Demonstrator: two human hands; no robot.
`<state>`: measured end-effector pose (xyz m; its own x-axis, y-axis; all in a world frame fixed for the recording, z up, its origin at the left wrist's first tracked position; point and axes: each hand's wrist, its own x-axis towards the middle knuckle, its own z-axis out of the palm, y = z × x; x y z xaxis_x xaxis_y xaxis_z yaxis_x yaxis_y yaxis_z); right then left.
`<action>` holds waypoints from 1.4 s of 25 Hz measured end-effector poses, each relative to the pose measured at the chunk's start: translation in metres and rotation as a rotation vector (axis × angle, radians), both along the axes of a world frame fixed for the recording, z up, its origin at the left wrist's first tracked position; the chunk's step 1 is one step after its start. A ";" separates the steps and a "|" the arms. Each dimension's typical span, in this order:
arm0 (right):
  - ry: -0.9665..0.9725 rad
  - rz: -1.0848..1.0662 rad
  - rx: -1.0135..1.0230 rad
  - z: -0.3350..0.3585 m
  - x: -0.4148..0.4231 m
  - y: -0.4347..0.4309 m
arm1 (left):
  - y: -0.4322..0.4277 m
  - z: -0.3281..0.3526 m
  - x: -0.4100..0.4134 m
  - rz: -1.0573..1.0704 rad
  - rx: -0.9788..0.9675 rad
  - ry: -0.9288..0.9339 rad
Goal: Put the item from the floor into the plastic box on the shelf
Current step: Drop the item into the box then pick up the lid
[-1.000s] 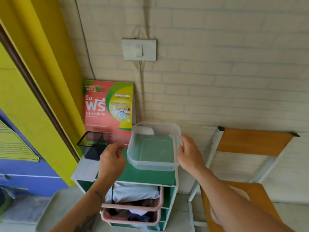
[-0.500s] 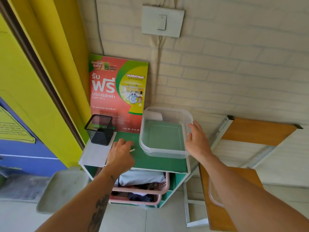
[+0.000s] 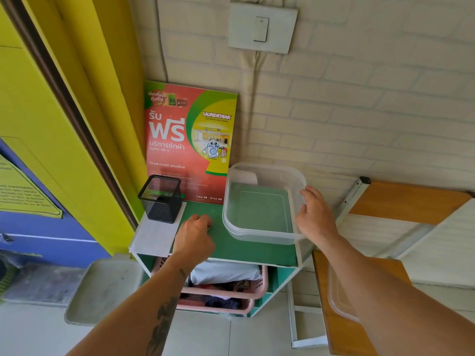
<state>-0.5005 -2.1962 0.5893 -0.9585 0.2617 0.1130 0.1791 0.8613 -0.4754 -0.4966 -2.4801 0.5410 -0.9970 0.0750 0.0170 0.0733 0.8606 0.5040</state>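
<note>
The green shelf top [image 3: 239, 249] of the small cabinet now sits lower and closer than it did a second ago, because the person has leaned in and looks more down at it. The white brick wall [image 3: 359, 98] fills the space behind it, and the red and green laundry poster [image 3: 189, 140] leans there.

On the right side of the shelf stands the clear plastic box with no lid [image 3: 262, 204]. A second ago it was lifted and tilted a little between the hands. Now it rests flat on the green top. The box looks empty, apart from a white label on its back wall.

The right hand [image 3: 314, 217] was wrapped around the box's right side before. Now its fingers are spread and loose, and only the fingertips touch the right rim. It seems to be letting go.

The left hand [image 3: 194, 235] has moved from beside the box down to the green top, just left of the box. It is curled closed, knuckles up. A thin pale bit shows at its fingertips, but it is too small to tell what it is.

The black wire mesh cup [image 3: 160, 199] stands at the back left, near the left hand.

The item from the floor cannot be seen for sure. It may be the small thing in the left hand. If so, the box is set and ready, and dropping it in comes next.
</note>
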 end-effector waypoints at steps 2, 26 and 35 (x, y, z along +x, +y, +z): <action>-0.006 -0.015 0.014 0.000 0.002 -0.002 | 0.003 0.007 0.000 0.076 0.098 0.005; -0.087 0.014 0.054 0.003 0.006 -0.010 | 0.119 0.064 -0.062 -0.094 0.212 -0.107; -0.099 0.062 0.042 0.003 0.008 -0.008 | 0.110 0.067 -0.053 -0.081 0.292 -0.120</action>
